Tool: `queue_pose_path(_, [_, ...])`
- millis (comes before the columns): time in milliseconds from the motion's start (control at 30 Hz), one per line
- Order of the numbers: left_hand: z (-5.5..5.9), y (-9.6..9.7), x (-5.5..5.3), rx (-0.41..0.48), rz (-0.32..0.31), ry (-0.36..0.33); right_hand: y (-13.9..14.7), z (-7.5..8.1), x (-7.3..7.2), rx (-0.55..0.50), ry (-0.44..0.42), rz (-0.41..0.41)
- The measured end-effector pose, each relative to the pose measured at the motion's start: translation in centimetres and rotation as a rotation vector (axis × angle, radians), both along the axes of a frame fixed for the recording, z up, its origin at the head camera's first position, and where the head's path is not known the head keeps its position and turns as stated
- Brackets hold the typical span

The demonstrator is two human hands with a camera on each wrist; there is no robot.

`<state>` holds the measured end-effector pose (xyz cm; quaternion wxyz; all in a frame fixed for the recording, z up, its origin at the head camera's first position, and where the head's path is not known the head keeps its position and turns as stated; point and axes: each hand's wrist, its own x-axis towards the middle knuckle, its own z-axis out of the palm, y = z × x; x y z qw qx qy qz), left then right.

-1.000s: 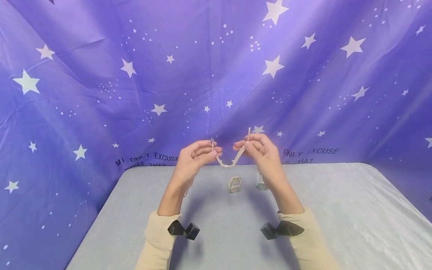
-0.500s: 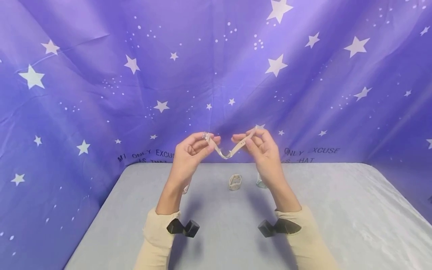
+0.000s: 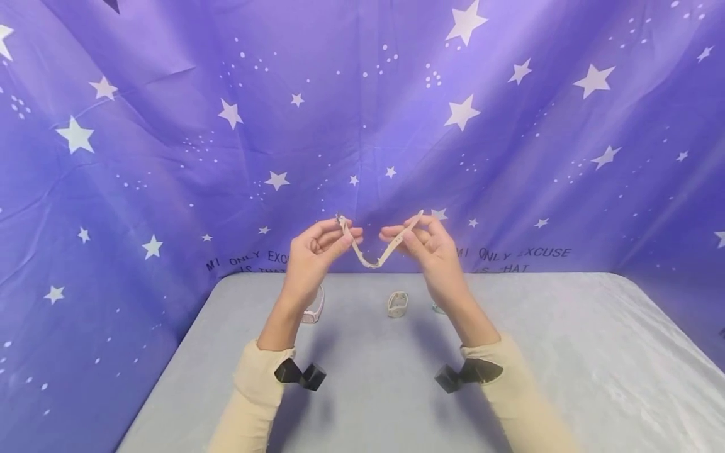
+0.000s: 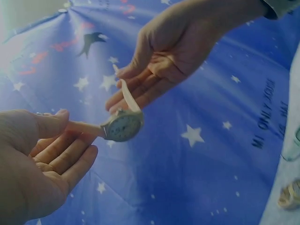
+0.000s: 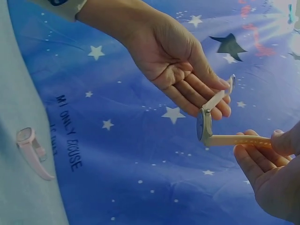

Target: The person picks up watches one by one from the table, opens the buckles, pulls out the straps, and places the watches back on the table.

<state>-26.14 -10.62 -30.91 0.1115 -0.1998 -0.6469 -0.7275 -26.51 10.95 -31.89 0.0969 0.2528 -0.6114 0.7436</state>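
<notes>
A wristwatch with a pale strap (image 3: pixel 391 250) hangs unfastened in a V between my two hands, above the far part of the table. My left hand (image 3: pixel 310 255) pinches the buckle end between thumb and fingers. The holed end is pinched by my right hand (image 3: pixel 436 251), its tip poking up past the fingers. In the left wrist view the round watch face (image 4: pixel 123 127) shows at the bottom of the V, with dark marks on a light dial. The right wrist view shows the case (image 5: pixel 204 124) edge-on and the row of strap holes.
On the grey cloth-covered table (image 3: pixel 362 390) stand a beige watch (image 3: pixel 398 304) in the middle, a pink watch (image 3: pixel 313 308) partly behind my left wrist, and a pale green watch (image 3: pixel 438 308) mostly hidden by my right. A purple star-printed curtain (image 3: pixel 362 126) hangs behind.
Both hands have risen slightly and shifted left with the watch. Its strap tilted flatter, then dropped back into a deeper V. More of the pink watch shows now.
</notes>
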Motion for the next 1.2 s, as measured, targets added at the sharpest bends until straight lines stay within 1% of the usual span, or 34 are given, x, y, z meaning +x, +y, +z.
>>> queue_pose_path(200, [-0.8, -1.2, -1.0, -0.043, -0.019, -0.117, -0.5, -0.7, -0.9, 0.028, -0.040, 0.046])
queue_pose_path(367, [-1.6, -2.2, -1.9, -0.074, -0.018, -0.213, -1.3, -1.4, -1.9, 0.032, -0.095, 0.092])
queue_pose_path(467, [-2.3, -2.7, -2.5, -0.105, -0.030, -0.282, -1.9, -2.0, -2.6, 0.021, -0.184, 0.116])
queue_pose_path(533, [-2.8, -3.1, -2.9, -0.142, -0.042, -0.334, -2.2, -2.5, -3.1, 0.025, -0.266, 0.121])
queue_pose_path(667, [-3.9, -3.5, -3.7, -0.212, -0.058, -0.442, -2.9, -3.7, -4.0, 0.075, -0.420, 0.099])
queue_pose_path(733, [-4.7, -3.6, -4.1, -0.238, -0.050, -0.484, -3.3, -4.4, -4.5, 0.111, -0.479, 0.084])
queue_pose_path(833, [-6.0, -3.7, -4.6, -0.267, -0.020, -0.535, -3.9, -5.5, -5.2, 0.141, -0.551, 0.059])
queue_pose_path(967, [-7.4, -3.8, -4.9, -0.270, 0.007, -0.595, -4.5, -6.9, -5.8, 0.156, -0.617, 0.021])
queue_pose_path(1067, [-8.2, -4.1, -5.0, -0.253, -0.004, -0.629, -4.7, -7.6, -6.1, 0.163, -0.656, -0.002])
queue_pose_path(1200, [-9.0, -4.6, -5.3, -0.248, -0.034, -0.663, -4.9, -8.3, -6.3, 0.175, -0.695, -0.007])
